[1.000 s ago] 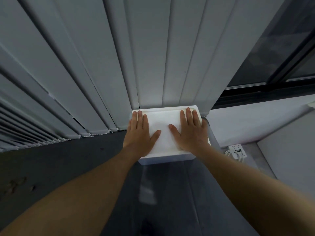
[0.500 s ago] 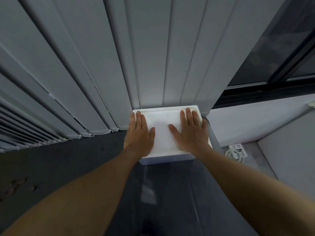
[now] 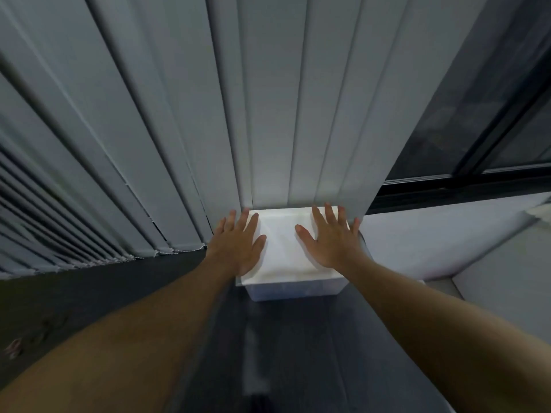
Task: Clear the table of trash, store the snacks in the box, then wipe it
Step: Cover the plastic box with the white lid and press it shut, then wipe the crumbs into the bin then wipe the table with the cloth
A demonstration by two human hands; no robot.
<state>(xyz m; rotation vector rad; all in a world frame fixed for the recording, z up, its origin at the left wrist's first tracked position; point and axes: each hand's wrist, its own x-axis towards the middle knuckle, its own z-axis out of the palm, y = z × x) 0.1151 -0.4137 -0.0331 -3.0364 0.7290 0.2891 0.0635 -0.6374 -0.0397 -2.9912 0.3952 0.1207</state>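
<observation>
In the head view I see the white box (image 3: 284, 254) at the far end of the dark table (image 3: 301, 338), its far edge against the grey vertical blinds (image 3: 185, 120). The left hand (image 3: 238, 247) lies flat on the left part of the lid, and the right hand (image 3: 331, 238) lies flat on the right part. Both have straight, spread fingers and grasp nothing.

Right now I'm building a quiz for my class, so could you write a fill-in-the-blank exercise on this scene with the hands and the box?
1. The left hand and right hand lie flat on the box's lid, which is ____ in colour.
2. The box stands on a dark ____.
3. Right behind the box hang grey vertical ____.
Missing words: white; table; blinds.
</observation>
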